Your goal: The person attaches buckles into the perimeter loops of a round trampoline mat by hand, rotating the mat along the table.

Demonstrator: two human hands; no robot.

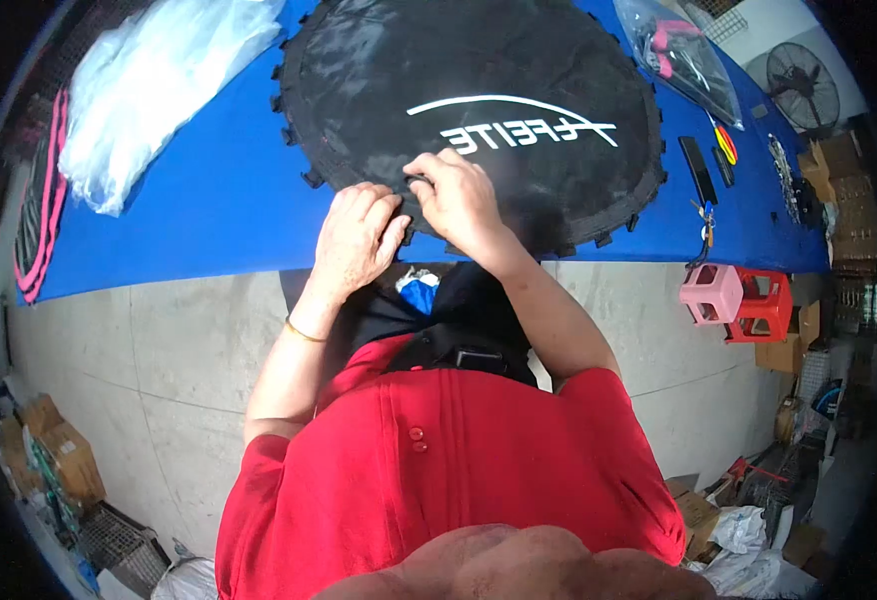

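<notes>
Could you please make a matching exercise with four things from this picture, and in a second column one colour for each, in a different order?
Things:
1. round mat under both hands
2. table cover
3. small stool nearest the table's front edge, on the floor
4. plastic sheet on the table

Colours:
A. pink
B. clear white
C. black
D. blue

Pairs: 1-C, 2-D, 3-A, 4-B. The left hand and the right hand both grip the near edge of the round mat.
</notes>
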